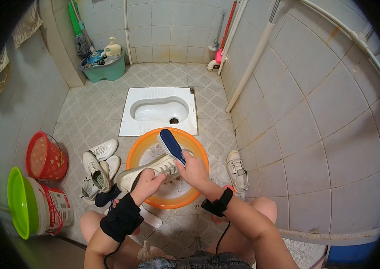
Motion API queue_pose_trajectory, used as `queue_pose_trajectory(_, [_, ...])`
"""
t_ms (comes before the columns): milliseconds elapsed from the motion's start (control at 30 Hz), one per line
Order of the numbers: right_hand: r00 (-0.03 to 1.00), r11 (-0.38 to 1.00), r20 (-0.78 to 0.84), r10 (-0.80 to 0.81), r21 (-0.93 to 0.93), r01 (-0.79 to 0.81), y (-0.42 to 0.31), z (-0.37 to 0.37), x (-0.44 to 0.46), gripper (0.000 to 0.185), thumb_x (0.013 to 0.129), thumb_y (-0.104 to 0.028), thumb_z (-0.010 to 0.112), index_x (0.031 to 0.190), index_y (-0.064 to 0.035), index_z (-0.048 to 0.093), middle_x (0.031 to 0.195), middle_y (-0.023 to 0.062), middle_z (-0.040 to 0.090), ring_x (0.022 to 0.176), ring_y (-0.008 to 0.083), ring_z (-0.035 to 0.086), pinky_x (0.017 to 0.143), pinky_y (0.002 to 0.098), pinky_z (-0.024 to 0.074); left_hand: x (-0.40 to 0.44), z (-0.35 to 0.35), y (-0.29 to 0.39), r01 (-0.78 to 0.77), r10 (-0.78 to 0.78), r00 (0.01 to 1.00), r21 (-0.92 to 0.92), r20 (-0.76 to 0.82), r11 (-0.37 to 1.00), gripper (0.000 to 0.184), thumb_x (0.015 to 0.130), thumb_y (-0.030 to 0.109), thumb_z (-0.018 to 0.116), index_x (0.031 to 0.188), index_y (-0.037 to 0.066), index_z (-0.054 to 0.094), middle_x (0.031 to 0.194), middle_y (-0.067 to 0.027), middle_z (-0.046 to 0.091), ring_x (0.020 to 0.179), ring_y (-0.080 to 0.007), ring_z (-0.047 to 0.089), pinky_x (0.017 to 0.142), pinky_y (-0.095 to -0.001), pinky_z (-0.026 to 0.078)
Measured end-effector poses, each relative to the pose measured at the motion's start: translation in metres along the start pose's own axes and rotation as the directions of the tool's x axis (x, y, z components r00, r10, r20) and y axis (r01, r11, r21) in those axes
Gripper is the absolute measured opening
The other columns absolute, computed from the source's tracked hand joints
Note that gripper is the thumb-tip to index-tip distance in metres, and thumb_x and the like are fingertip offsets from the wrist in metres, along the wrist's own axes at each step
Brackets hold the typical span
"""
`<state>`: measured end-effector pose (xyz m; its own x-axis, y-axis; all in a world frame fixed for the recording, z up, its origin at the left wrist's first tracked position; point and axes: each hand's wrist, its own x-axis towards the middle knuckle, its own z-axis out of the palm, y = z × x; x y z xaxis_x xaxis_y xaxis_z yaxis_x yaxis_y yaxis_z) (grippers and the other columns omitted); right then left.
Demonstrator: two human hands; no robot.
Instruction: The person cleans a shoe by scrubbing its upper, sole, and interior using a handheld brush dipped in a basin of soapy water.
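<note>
My left hand (pixel 148 183) grips a white lace-up sneaker (pixel 157 166) near its opening and holds it tilted above an orange basin (pixel 203 150). A blue-backed scrub brush (pixel 170 142) with white bristles is in my right hand (pixel 193 170), fingers wrapped round its lower end. The bristles face the sneaker's front; whether they touch it I cannot tell. Cloudy water with dark specks shows in the basin. Left of it lie several white shoes (pixel 93 170) in a pile, beside a dark blue item (pixel 107 196). Another white shoe (pixel 237 171) rests to the right.
A squat toilet (pixel 125 121) is set in the floor beyond the basin. At left stand a red bucket (pixel 42 157), a green basin (pixel 23 204) and a white bucket (pixel 52 201). A teal tub (pixel 105 71) sits at the back. Pipes and a tiled wall (pixel 297 130) bound the right.
</note>
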<state>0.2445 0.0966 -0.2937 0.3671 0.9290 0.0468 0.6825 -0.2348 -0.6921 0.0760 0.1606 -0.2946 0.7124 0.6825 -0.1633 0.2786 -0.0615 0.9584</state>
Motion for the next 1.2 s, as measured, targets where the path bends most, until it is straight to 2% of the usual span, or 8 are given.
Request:
queue_pose_trajectory(100, [1.000,1.000,0.002,0.006,-0.003,-0.006,0.000,0.000,0.000,0.027,0.083,-0.027,0.056,0.093,-0.0024,0.052,0.071,0.0239,0.060,0.070,0.0417,0.059,0.063,0.0496,0.0462,0.000,-0.001,0.000,-0.003,0.003,1.000,0.029,0.005,1.000,0.027,0.079,0.012,0.052,0.099,-0.005,0.059,0.084,-0.0139,0.064,0.077,-0.0187,0.060,0.071,-0.0299,0.046])
queue_pose_trajectory(167, [1.000,1.000,0.001,0.001,-0.006,-0.001,0.000,0.000,0.000,0.028,0.083,-0.027,0.056,0.094,-0.0024,0.052,0.071,0.0240,0.060,0.071,0.0419,0.059,0.063,0.0498,0.0462,-0.001,-0.002,0.007,0.090,-0.092,0.995,0.050,0.037,0.995,0.027,0.079,0.012,0.052,0.099,-0.005,0.059,0.085,-0.0140,0.064,0.077,-0.0196,0.060,0.072,-0.0302,0.046])
queue_pose_trajectory(200, [1.000,1.000,0.001,0.002,-0.006,-0.002,0.000,0.000,0.000,0.028,0.083,-0.027,0.056,0.094,-0.0024,0.052,0.071,0.0240,0.060,0.071,0.0419,0.059,0.063,0.0498,0.0462,-0.001,-0.002,0.006,0.090,-0.092,0.995,0.050,0.037,0.995,0.027,0.079,0.012,0.052,0.099,-0.005,0.059,0.085,-0.0140,0.064,0.077,-0.0196,0.060,0.072,-0.0302,0.046])
queue_pose_trajectory(267, [1.000,1.000,0.005,0.006,-0.013,-0.006,0.000,-0.001,0.000,0.028,0.083,-0.028,0.056,0.094,-0.0024,0.053,0.072,0.0241,0.060,0.071,0.0420,0.059,0.064,0.0499,0.0462,0.000,-0.002,0.001,0.023,-0.025,0.999,0.043,0.043,0.999,0.024,0.083,0.014,0.052,0.100,-0.003,0.059,0.079,-0.0025,0.062,0.070,-0.0099,0.054,0.063,-0.0257,0.044])
queue_pose_trajectory(367, [1.000,1.000,0.015,0.014,-0.013,-0.014,0.000,-0.001,0.000,0.028,0.083,-0.028,0.056,0.094,-0.0025,0.052,0.072,0.0242,0.060,0.072,0.0420,0.059,0.064,0.0499,0.0462,0.001,0.000,-0.009,-0.038,0.038,0.999,0.026,0.024,0.999,0.024,0.084,0.013,0.052,0.100,-0.003,0.060,0.078,-0.0022,0.062,0.069,-0.0097,0.053,0.063,-0.0254,0.044])
queue_pose_trajectory(967, [0.999,0.999,0.027,0.023,-0.027,-0.022,0.000,-0.001,0.000,0.027,0.083,-0.027,0.056,0.092,-0.0018,0.051,0.072,0.0244,0.060,0.071,0.0420,0.059,0.064,0.0499,0.0459,0.000,-0.001,0.002,0.030,-0.033,0.998,0.053,0.052,0.998,0.024,0.083,0.015,0.052,0.095,-0.004,0.060,0.074,-0.0021,0.061,0.067,-0.0096,0.053,0.060,-0.0259,0.044])
queue_pose_trajectory(1067, [1.000,1.000,0.011,0.008,-0.008,-0.008,0.001,0.000,0.000,0.028,0.083,-0.027,0.056,0.093,-0.0019,0.051,0.072,0.0244,0.060,0.071,0.0421,0.059,0.064,0.0500,0.0460,0.001,0.001,-0.003,-0.022,0.021,0.999,0.038,0.024,0.999,0.023,0.083,0.015,0.053,0.095,-0.004,0.060,0.074,-0.0023,0.061,0.066,-0.0096,0.052,0.060,-0.0261,0.044])
queue_pose_trajectory(1200, [1.000,1.000,0.006,0.004,-0.017,-0.004,0.002,0.001,0.000,0.028,0.083,-0.027,0.056,0.094,-0.0021,0.052,0.072,0.0244,0.060,0.071,0.0421,0.059,0.064,0.0502,0.0461,0.001,0.000,-0.003,0.005,-0.007,0.999,0.068,0.037,0.998,0.024,0.083,0.015,0.053,0.096,-0.003,0.060,0.075,-0.0031,0.061,0.067,-0.0100,0.053,0.062,-0.0264,0.044])
